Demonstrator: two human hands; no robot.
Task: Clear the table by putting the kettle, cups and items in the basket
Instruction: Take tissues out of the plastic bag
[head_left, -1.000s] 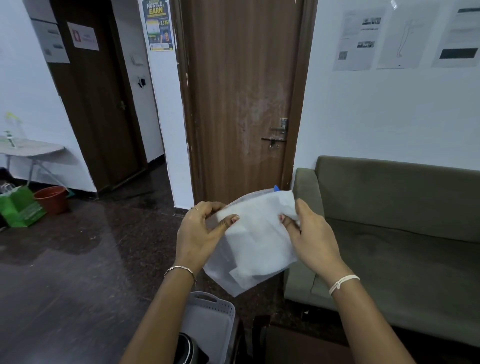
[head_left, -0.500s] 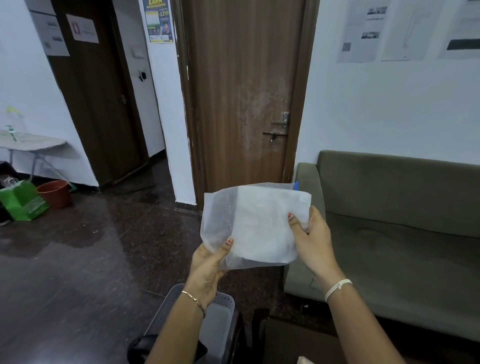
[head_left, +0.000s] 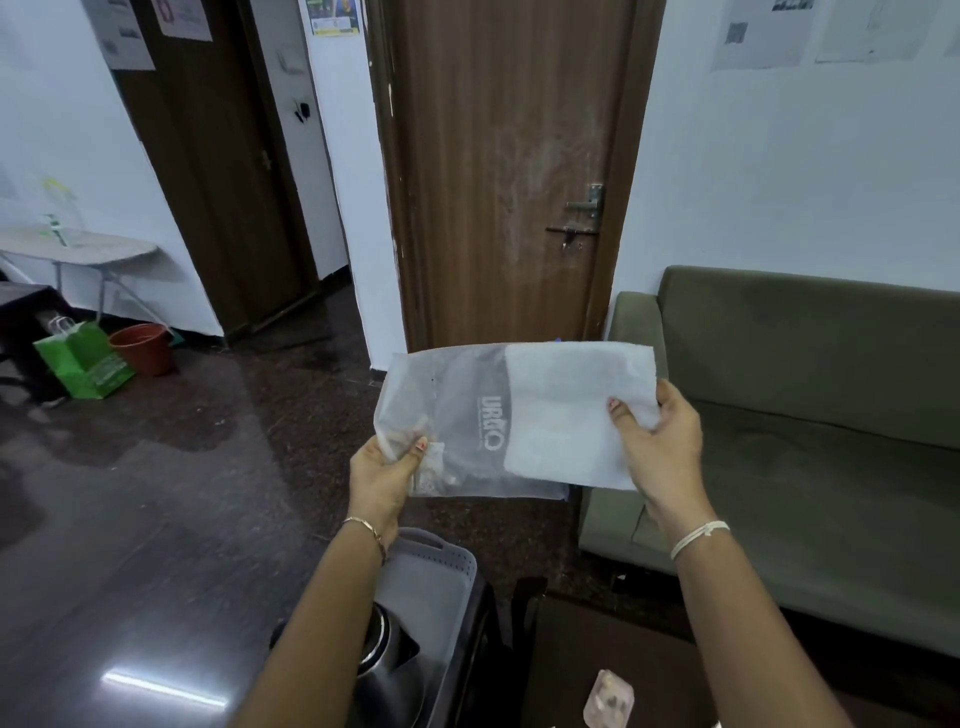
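While a flat pouch (head_left: 514, 415) is held up at chest height in the head view, the left hand (head_left: 382, 475) is pinched on its lower left corner and the right hand (head_left: 657, 444) is clamped on its right edge, thumb on the front face. The hands are kept well apart, so the pouch is stretched level between them.

The pouch is seen to be thin, frosted and half see-through on the left, with pale lettering printed sideways, and opaque white and fibrous on the right. Small loose pieces are gathered in its lower left corner; what they are cannot be told.

Below, a grey basket (head_left: 441, 566) with a perforated rim and a slot handle is set just left of the dark tabletop (head_left: 597, 654). A shiny dark kettle (head_left: 387, 657) is already lodged in it, partly hidden by the left forearm. A small clear packet (head_left: 609, 699) is left on the tabletop.

Trouble is judged likeliest if the pouch is released from this height: being light and limp, it could drift past the basket to the floor, or the loose pieces could be spilled if an end is open.
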